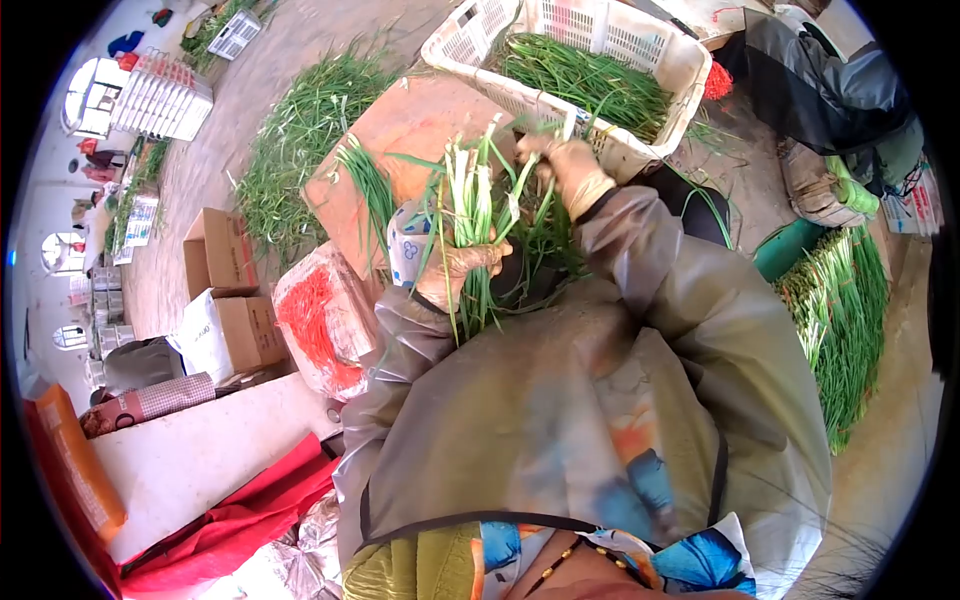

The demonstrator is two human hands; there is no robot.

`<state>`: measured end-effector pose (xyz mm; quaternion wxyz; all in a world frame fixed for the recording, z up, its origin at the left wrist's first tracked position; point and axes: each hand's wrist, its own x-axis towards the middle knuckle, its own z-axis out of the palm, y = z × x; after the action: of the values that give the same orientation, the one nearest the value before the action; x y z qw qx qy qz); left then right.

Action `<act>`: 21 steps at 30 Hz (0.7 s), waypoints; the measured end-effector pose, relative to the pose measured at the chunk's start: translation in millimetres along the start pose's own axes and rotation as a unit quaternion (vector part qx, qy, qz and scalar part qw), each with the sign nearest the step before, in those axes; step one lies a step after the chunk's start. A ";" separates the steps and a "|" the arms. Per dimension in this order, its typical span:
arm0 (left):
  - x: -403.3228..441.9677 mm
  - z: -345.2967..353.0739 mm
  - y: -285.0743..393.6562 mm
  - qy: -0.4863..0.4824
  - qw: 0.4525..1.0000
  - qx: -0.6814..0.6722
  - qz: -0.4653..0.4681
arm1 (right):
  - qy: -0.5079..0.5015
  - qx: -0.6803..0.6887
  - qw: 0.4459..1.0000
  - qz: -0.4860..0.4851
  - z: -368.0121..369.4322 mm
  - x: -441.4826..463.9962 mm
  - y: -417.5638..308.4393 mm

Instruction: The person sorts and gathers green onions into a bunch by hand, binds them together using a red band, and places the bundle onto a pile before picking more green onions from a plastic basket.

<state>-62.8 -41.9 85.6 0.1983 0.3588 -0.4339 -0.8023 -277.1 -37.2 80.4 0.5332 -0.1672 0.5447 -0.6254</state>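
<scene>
My left hand (462, 275), in a thin tan glove, is closed round a bunch of garlic chives (470, 200). Their pale stem ends point up and away from me, and the green leaves hang below the fist. To the right of the bunch, my right hand (570, 170), also gloved, has its fingers curled together. A few green chive stalks run up to its fingertips, which are slightly blurred. More loose leaves (545, 260) hang between the hands, over my lap. A small pile of chives (368, 190) lies on the board (420, 110) beyond my left hand.
A white plastic crate (690, 80) with chives stands ahead. Loose greens (310, 130) cover the floor at left. Red ties (310, 315) lie on a block beside my left arm, near cardboard boxes (220, 250). Stacked chives (845, 330) stand at right.
</scene>
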 end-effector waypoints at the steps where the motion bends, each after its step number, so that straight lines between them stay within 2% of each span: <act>1: -4.1 -1.9 -1.6 0.004 1.000 0.000 -0.001 | -0.024 0.010 0.999 -0.026 -9.2 14.3 2.8; 2: -8.6 -4.9 -3.9 -0.010 1.000 0.004 0.003 | -0.002 0.018 1.000 -0.020 -16.2 22.0 -7.0; 4: -16.4 -13.9 -9.6 -0.024 1.000 0.011 0.006 | -0.034 0.038 0.998 0.020 -39.1 44.3 -18.0; 5: -19.5 -20.4 -13.0 -0.022 0.999 -0.043 -0.002 | -0.017 -0.146 0.989 0.009 -44.6 52.3 -19.6; 6: -20.8 -23.7 -15.7 -0.020 0.995 -0.098 -0.009 | 0.000 -0.327 0.945 -0.003 -48.5 61.8 -20.6; 7: -25.1 -18.6 -7.8 0.002 0.997 -0.070 0.012 | 0.065 -0.688 0.718 -0.087 -51.9 88.8 0.7; 8: -26.6 -18.3 -6.1 0.003 0.997 -0.070 0.014 | 0.018 -0.685 0.717 -0.129 -56.8 72.0 4.8; 9: -26.9 -17.6 -4.7 0.003 0.996 -0.086 0.015 | 0.008 -0.544 0.825 -0.155 -56.1 56.6 11.9; 11: -24.3 -19.3 -3.3 0.009 0.996 -0.088 0.014 | -0.012 -0.276 0.956 -0.093 -31.4 43.5 17.5; 12: -23.0 -19.8 -6.2 0.011 0.996 -0.092 0.012 | -0.098 -0.163 0.982 -0.012 -15.8 17.9 6.7; 14: -17.4 -22.6 -11.5 0.016 0.996 -0.082 -0.023 | -0.182 -0.070 0.980 0.039 8.1 -7.5 10.0; 16: -20.5 -15.3 -5.2 -0.013 0.999 -0.040 -0.018 | -0.206 -0.091 0.974 -0.021 13.2 3.6 27.8; 17: -18.1 -10.8 -4.3 -0.029 0.999 -0.018 0.039 | -0.152 -0.180 0.968 -0.082 14.5 -0.3 13.4; 18: -17.1 -8.4 -3.7 -0.043 0.994 0.004 0.096 | -0.072 -0.292 0.919 -0.253 1.2 22.7 18.1; 19: -20.0 -6.5 -0.7 -0.039 0.995 0.003 0.095 | 0.067 -0.406 0.824 -0.389 -11.8 45.2 22.5; 20: -22.9 -4.7 3.9 -0.039 0.994 -0.020 0.100 | 0.182 -0.442 0.704 -0.525 -14.5 47.6 13.2; 21: -25.2 -4.4 6.4 -0.040 0.993 -0.043 0.106 | 0.102 -0.386 0.831 -0.388 -24.8 42.6 4.9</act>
<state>-42.7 -31.9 99.5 0.2802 0.2697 -0.4423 -0.8082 -310.3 -60.1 51.7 0.0801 -0.4926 0.6832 -0.5330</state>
